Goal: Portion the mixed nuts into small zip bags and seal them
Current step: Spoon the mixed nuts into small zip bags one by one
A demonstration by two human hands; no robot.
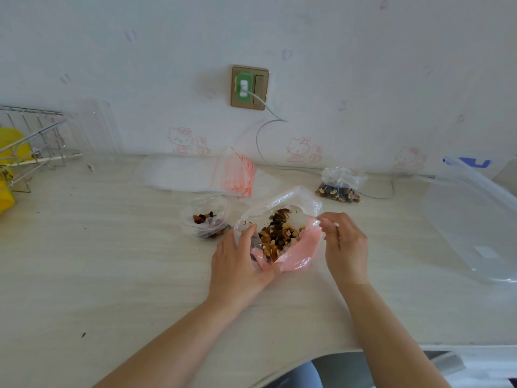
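A large clear and pink bag [298, 249] of mixed nuts [278, 233] lies open on the pale table [112, 261] in front of me. My left hand [237, 264] grips the bag's left side and underside. My right hand [345, 245] pinches the bag's right rim near the opening. A small zip bag [207, 219] with some nuts sits just left of the big bag, its mouth open. Another small filled bag [340, 184] stands further back on the right. A stack of empty zip bags with red strips [236, 175] lies behind.
A large clear plastic bag [470, 219] with a blue mark covers the right side of the table. A wire rack [30, 147] with yellow items stands at the far left. A white cable [265, 141] runs from the wall socket [249, 88] down to the table.
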